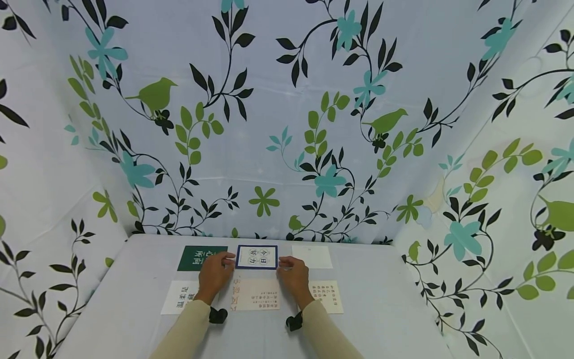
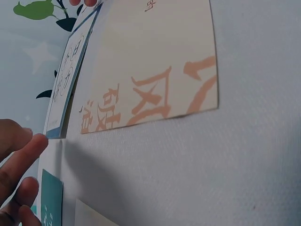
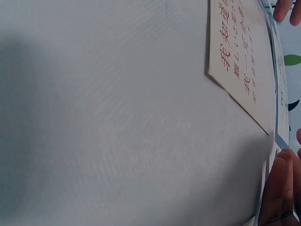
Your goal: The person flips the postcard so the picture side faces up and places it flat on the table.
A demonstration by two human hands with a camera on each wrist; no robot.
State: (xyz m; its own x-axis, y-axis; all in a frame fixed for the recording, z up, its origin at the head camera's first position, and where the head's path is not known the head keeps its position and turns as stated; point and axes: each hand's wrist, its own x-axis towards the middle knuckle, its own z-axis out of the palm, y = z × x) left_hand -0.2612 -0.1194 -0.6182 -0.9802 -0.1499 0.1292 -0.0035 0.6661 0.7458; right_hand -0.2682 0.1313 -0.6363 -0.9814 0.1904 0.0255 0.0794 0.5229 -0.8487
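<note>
A blue-bordered white card (image 1: 257,257) with dark characters lies in the back row in the head view, between both hands. My left hand (image 1: 216,274) is at its left edge; in the left wrist view the index fingertip (image 2: 40,142) meets the card's corner, fingers loosely extended. At the opposite edge is my right hand (image 1: 293,279), its fingertips (image 3: 284,157) against or very near the other corner in the right wrist view. Below the card lies a pale pink card (image 1: 256,295) with orange-red writing. Each hand partly covers cards under it.
A green card (image 1: 187,260) lies back left and a plain white card (image 1: 317,257) back right. In front are a white card with black characters (image 1: 172,300) and a cream card with brown writing (image 1: 331,299). A leaf-patterned cloth (image 1: 278,164) hangs behind the white table (image 1: 385,309).
</note>
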